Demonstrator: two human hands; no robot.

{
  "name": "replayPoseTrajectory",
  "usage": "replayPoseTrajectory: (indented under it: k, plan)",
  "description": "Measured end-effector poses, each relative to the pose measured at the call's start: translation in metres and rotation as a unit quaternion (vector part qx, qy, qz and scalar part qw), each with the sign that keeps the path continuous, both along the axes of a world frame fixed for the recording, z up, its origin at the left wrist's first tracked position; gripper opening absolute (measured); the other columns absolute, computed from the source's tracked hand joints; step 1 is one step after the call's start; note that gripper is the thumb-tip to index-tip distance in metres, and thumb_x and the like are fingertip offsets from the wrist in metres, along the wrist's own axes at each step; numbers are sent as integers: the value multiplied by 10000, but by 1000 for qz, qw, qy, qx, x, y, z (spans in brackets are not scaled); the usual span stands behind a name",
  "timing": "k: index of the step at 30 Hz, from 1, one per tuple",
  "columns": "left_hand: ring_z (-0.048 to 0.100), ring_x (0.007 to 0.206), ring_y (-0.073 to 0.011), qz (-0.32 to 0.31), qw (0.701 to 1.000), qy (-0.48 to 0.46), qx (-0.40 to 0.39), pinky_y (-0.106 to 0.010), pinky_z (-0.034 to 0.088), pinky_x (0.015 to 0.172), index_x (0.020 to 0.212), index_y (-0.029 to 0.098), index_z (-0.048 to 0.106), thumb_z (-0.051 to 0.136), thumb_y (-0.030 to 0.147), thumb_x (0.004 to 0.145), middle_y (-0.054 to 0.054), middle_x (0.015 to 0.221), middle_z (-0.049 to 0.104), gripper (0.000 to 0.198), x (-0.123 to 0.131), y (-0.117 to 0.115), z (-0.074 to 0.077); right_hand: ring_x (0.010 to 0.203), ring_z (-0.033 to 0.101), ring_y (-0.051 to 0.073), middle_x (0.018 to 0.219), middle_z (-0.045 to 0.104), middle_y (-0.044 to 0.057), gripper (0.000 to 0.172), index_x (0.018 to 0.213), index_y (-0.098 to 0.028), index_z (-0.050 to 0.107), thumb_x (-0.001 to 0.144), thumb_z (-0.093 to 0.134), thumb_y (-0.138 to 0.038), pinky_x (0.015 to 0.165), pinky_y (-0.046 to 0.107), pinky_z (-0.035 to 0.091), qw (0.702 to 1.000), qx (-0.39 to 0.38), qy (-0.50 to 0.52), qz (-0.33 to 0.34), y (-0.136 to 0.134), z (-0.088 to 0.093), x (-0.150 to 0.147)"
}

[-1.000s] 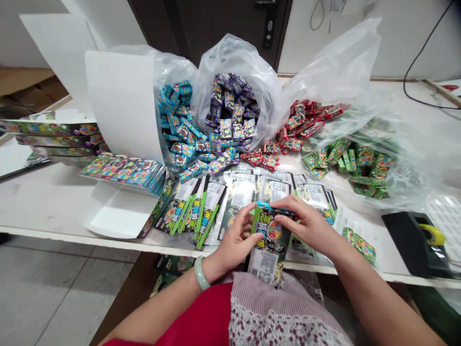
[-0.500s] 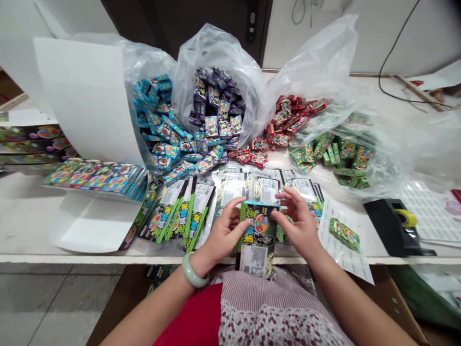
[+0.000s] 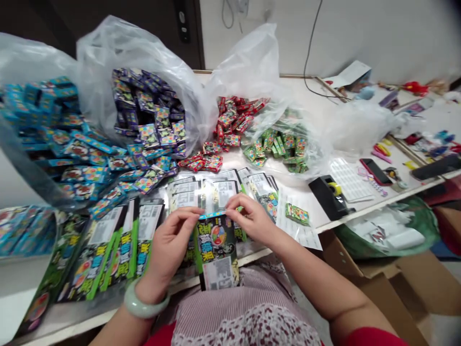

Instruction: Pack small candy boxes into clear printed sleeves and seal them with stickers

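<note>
A black and green printed candy pouch (image 3: pixel 218 247) hangs over the table's front edge, upright before my lap. My left hand (image 3: pixel 167 242) pinches its top left corner between thumb and fingertips. At the top right corner, my right hand (image 3: pixel 252 218) pinches it in the same way. Between the two pinches runs a narrow blue strip (image 3: pixel 212 215) along the pouch's top edge; whether it belongs to a small box inside, I cannot tell. More candy pouches (image 3: pixel 126 240) lie overlapped on the table left of my left hand, and others (image 3: pixel 225 190) lie just beyond my hands.
Clear plastic bags spill small candy boxes: blue (image 3: pixel 82 154), purple (image 3: pixel 151 105), red (image 3: pixel 230 117) and green (image 3: pixel 281 144). A green box (image 3: pixel 297 214) rests on a printed sheet. Rightward are a black tape dispenser (image 3: pixel 329 197) and a phone (image 3: pixel 375 171); cardboard boxes (image 3: pixel 392 298) stand below.
The view has swung to the right, showing more of the table's right side. My fingers have closed in on the pouch's top corners, where the left thumb lay across its front before.
</note>
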State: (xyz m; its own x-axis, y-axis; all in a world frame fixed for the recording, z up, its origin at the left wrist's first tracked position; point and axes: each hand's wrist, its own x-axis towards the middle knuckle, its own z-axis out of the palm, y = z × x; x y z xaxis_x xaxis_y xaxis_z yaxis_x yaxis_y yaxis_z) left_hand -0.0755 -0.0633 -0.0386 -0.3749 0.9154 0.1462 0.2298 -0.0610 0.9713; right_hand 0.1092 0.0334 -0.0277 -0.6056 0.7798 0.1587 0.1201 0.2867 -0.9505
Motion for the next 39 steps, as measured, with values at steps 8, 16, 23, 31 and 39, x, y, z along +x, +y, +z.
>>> replayPoseTrajectory:
  k: [8, 16, 23, 31, 39]
  plan:
    - [644, 785, -159, 7, 1000, -14, -10, -247, 519, 708, 814, 206, 677, 668, 307, 812, -15, 828, 695, 101, 3, 4, 11, 792, 591, 141, 875, 624, 24, 143, 779, -207, 588, 800, 662, -327, 589, 248, 457, 997, -61, -2, 42, 6, 13, -2]
    - [537, 603, -100, -17, 992, -103, -66, -221, 437, 564, 753, 182, 630, 697, 235, 714, 20, 691, 611, 93, 7, 8, 32, 567, 551, 106, 730, 603, -10, 168, 793, -198, 583, 717, 696, -296, 526, 262, 449, 970, -206, -81, 103, 16, 36, -12]
    - [566, 705, -121, -96, 990, -99, -29, -262, 472, 672, 706, 183, 629, 663, 224, 792, -9, 737, 615, 101, -5, -1, 32, 614, 581, 140, 720, 626, 14, 150, 745, -202, 603, 798, 651, -334, 568, 288, 474, 967, -171, -119, 144, 12, 41, -11]
    - [632, 908, -184, -139, 989, 4, 48, -357, 520, 824, 899, 200, 685, 660, 224, 850, -70, 934, 673, 61, -11, -21, 16, 979, 604, 196, 1020, 635, 58, 111, 1001, -265, 625, 914, 576, -216, 846, 386, 493, 980, 135, -64, 135, -12, 23, 10]
    - [607, 848, -155, -126, 990, 14, 57, -294, 492, 745, 905, 202, 665, 614, 164, 876, -40, 876, 627, 70, -3, -12, 13, 976, 594, 186, 994, 636, 51, 144, 1030, -246, 607, 909, 579, -174, 819, 353, 498, 990, 129, -12, 57, -17, 5, 11]
